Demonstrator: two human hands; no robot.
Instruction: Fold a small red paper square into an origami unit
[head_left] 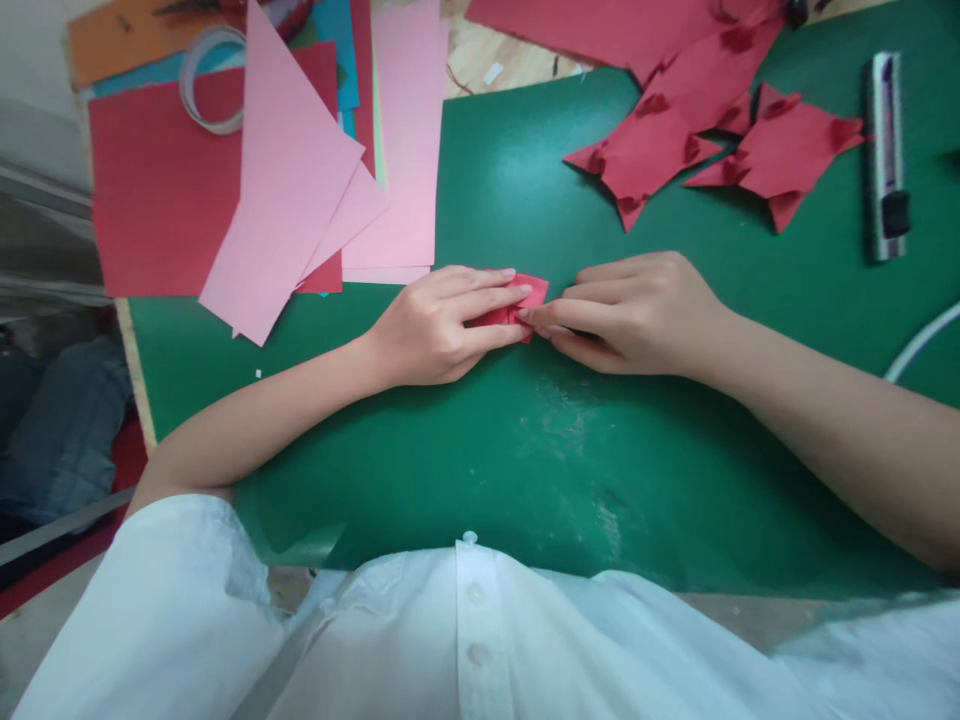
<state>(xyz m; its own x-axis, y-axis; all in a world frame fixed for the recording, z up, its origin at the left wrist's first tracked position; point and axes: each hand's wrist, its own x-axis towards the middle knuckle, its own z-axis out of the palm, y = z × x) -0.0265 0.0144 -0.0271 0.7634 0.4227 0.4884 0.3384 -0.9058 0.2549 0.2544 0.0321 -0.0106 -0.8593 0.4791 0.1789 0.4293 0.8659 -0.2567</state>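
A small folded piece of red paper (525,300) lies on the green cutting mat (525,460) in the middle of the view. My left hand (442,325) covers its left side, fingers pinching it flat against the mat. My right hand (637,310) meets it from the right, its fingertips pressing on the paper's right edge. Most of the paper is hidden under the fingers.
Several folded red paper pieces (705,140) lie at the mat's far right. Pink sheets (300,180) and a red sheet (157,190) are stacked at the far left, with a tape roll (206,80) on them. A utility knife (885,155) lies at the right edge.
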